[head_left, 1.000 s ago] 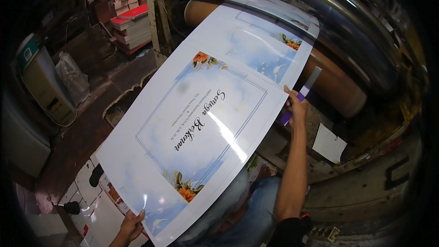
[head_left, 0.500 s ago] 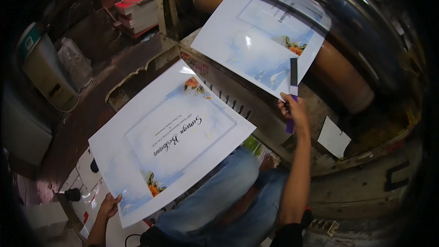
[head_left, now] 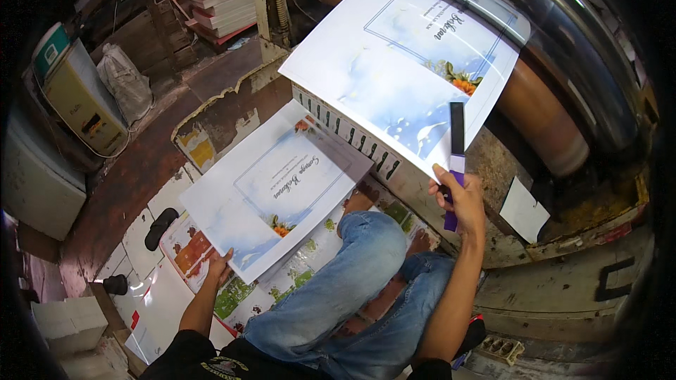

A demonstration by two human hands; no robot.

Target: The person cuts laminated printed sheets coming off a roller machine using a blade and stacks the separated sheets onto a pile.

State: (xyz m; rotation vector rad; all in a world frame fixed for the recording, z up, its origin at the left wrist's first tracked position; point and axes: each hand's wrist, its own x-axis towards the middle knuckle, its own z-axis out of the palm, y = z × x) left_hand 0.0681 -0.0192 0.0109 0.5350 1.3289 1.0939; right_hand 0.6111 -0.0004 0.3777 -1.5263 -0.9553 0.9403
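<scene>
My left hand (head_left: 219,267) grips the near-left corner of a glossy printed sheet (head_left: 265,186), white and pale blue with orange flowers and a double-line frame. That sheet hangs low, beside my bent legs. In my closed right hand (head_left: 461,200) is a slim flat tool with a purple handle (head_left: 451,219) and a long black end (head_left: 457,127); its exact kind I cannot make out. The fingers of that hand also meet the near corner of a second matching sheet (head_left: 377,63). This one curves up over a brown roller (head_left: 542,119) and under a shiny metal roller (head_left: 570,24).
Numerous slots line the machine's front ledge (head_left: 345,130). A small white card (head_left: 524,210) lies right of my right hand. Red-topped stacks (head_left: 225,1) stand at the back left, near a white sack (head_left: 123,77). Under the lower sheet lies a patterned printed surface (head_left: 239,299).
My left hand has lowered the first sheet away from me and moved rightward with it. More of the second sheet's lettering shows below the metal roller. My right hand keeps its grip.
</scene>
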